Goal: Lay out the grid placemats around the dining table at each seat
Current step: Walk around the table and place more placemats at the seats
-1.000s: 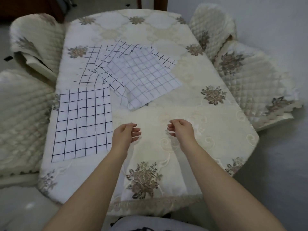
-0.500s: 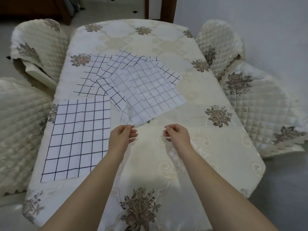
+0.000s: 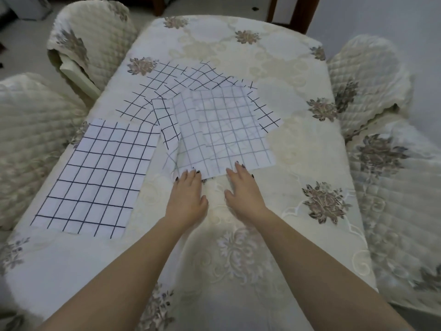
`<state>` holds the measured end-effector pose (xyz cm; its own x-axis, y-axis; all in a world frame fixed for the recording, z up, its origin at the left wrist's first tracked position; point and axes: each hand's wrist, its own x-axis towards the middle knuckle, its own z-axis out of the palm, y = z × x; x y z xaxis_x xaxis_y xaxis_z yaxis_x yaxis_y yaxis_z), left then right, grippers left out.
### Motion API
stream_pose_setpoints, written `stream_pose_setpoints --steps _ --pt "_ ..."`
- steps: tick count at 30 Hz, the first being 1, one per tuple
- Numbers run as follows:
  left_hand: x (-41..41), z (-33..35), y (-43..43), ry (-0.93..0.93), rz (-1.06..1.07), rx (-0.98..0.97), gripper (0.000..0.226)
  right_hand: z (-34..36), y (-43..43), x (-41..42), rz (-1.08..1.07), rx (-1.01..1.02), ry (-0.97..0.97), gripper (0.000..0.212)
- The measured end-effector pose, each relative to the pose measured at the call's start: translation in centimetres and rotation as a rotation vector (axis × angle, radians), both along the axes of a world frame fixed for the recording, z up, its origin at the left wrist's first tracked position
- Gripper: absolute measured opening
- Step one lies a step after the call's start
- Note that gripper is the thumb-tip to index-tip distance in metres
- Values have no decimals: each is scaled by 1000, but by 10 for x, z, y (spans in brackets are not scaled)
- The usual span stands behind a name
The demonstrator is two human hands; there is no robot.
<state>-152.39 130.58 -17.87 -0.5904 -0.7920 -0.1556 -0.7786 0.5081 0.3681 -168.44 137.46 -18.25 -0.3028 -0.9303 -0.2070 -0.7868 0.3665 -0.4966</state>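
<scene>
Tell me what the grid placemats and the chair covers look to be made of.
Placemats: thin woven cloth, probably cotton, matte; they ripple and the top mat lets lines beneath show through. Chair covers: padded quilted fabric with a slight sheen, diamond stitching and scalloped edges.

A cream tablecloth (image 3: 298, 144) with embroidered brown flower clusters (image 3: 325, 202) and pale scrollwork is spread over the whole tabletop and is draped over its edges. Four chairs are drawn up close, each covered in quilted cream fabric with floral patches: one at the far left (image 3: 93, 32), one at the near left (image 3: 28, 130), one at the far right (image 3: 367, 77) and one at the near right (image 3: 401, 201). Dark wooden posts (image 3: 307, 13) are seen beyond the far end, and a pale floor (image 3: 214, 5) with small dark marks is seen there too.
</scene>
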Motion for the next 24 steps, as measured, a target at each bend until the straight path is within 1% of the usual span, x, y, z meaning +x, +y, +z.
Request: stream_pose_setpoints --steps 2,5,9,15,24 --pt "-4 -5 2 -81 25 -9 68 -4 -3 -3 80 42 102 65" --pt "-6 -11 5 -132 48 4 69 -8 -7 -5 140 75 161 64" --pt "-6 -12 11 -144 54 3 67 -14 -1 -6 155 126 173 63" --pt "-2 -12 27 -185 61 -7 66 -16 19 -1 142 135 197 62" --pt "19 -4 67 -201 58 48 68 -9 71 18 85 190 213 61"
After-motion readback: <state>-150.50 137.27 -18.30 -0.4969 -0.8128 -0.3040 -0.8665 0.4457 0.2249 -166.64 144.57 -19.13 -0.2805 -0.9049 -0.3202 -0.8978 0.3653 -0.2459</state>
